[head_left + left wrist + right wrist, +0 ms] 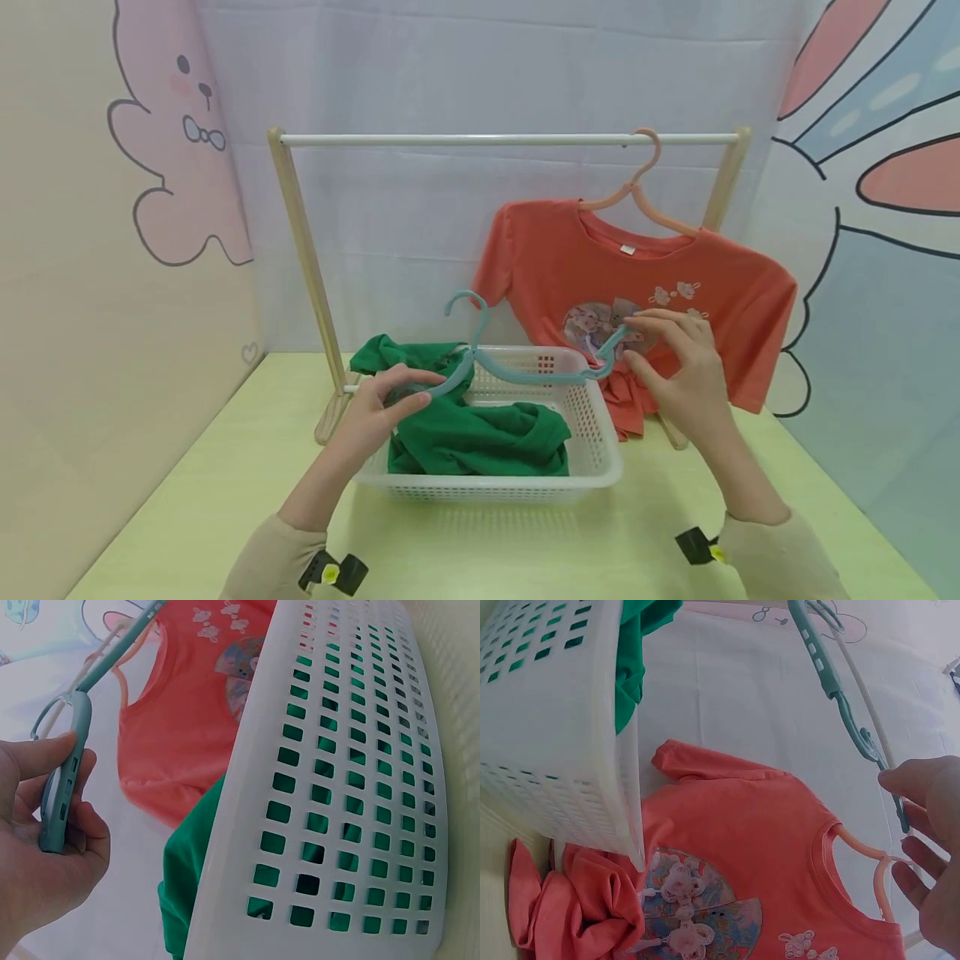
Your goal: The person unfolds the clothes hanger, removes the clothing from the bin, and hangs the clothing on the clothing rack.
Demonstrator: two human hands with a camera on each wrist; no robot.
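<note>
Held up above the white basket (600,467) is a light blue clothes hanger (525,377), its hook pointing upward. My left hand (378,408) grips its left arm; in the left wrist view the thumb lies on top and the fingers curl beneath. At the other end, my right hand (686,375) pinches the upturned tip between thumb and fingers. In the right wrist view the thumb covers part of the hanger (847,720) near its tip. A crumpled green garment (480,442) lies in the basket, partly draped over its back left.
Behind stands a clothes rack with a white rail (450,140) and wooden posts. From the rail an orange hanger (652,158) carries a coral-red T-shirt (540,258), whose lower part bunches beside the basket. All of this is on a pale yellow table (225,467).
</note>
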